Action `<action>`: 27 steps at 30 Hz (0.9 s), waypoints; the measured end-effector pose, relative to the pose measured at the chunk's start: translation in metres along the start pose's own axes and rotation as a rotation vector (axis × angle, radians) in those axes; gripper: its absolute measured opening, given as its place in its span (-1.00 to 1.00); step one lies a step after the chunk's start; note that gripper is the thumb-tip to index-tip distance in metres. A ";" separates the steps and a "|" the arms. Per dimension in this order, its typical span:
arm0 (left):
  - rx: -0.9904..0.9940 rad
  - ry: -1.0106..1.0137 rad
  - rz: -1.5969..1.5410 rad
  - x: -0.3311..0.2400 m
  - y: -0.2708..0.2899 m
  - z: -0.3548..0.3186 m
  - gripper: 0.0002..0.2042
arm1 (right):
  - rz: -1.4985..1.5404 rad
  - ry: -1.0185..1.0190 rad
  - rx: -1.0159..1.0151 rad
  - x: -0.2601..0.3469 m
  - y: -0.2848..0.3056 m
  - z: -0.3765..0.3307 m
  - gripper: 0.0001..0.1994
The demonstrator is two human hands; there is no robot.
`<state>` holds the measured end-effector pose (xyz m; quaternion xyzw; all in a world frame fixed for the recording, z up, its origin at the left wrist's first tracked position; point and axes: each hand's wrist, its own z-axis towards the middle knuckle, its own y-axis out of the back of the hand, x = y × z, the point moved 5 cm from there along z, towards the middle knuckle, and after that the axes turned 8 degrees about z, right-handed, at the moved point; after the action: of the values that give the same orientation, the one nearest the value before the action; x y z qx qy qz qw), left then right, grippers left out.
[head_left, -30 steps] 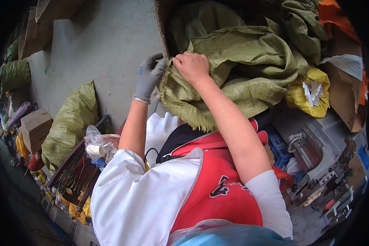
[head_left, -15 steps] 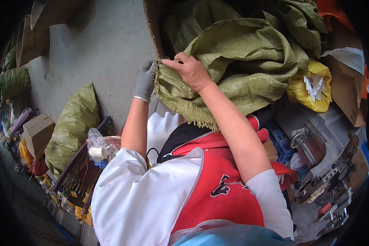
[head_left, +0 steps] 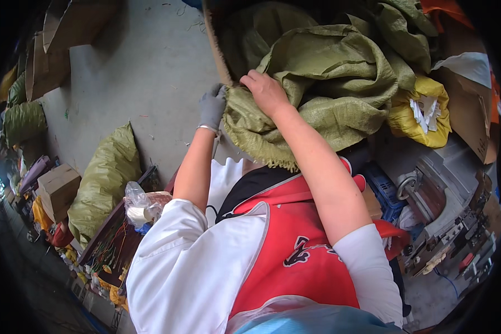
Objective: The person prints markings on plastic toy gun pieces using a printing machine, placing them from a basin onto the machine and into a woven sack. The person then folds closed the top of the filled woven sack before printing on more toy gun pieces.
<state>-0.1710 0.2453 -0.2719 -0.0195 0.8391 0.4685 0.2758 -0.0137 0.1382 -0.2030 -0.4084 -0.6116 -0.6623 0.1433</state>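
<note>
A large olive-green woven sack (head_left: 339, 119) lies bunched up in front of me, its mouth gaping and its frayed edge hanging toward my lap. My left hand (head_left: 212, 108), in a grey glove, is closed on the left corner of that edge. Just right of it, my bare right hand (head_left: 267, 96) is closed on the sack's rim, with its fingertips partly hidden in the folds. Behind the sack stands the upright brown cardboard edge (head_left: 217, 47) of a big box, close to my left fingertips.
A full green sack (head_left: 107, 181) leans at left beside a small carton (head_left: 58, 189) and a bin of coloured strands (head_left: 108, 247). To the right are a yellow bag (head_left: 423, 119) with white pieces, a blue crate (head_left: 385, 192) and a grey machine (head_left: 440, 192). Cardboard flaps (head_left: 75, 25) jut in at upper left.
The view has shifted a little, so both hands sit farther right in it. My right hand's fingers, stretched toward the left hand before, are now more curled on the rim.
</note>
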 end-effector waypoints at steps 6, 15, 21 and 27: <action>-0.150 0.022 0.026 0.069 0.021 -0.006 -0.64 | 0.177 -0.028 -0.148 0.028 -0.013 0.015 -0.89; 0.036 0.291 -0.878 0.091 -0.012 0.004 -0.71 | 0.118 0.150 -0.248 0.055 0.019 0.011 -0.74; 0.129 0.335 -1.157 0.087 -0.043 0.016 -0.70 | -0.058 0.265 -0.171 0.077 0.051 -0.084 -0.58; -0.022 0.051 -0.711 0.081 0.035 0.003 -0.71 | -0.071 0.055 0.008 0.067 0.067 -0.172 -0.46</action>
<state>-0.2485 0.2863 -0.2849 -0.3249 0.7815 0.3514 0.4003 -0.0724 -0.0147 -0.0949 -0.3675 -0.6242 -0.6755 0.1381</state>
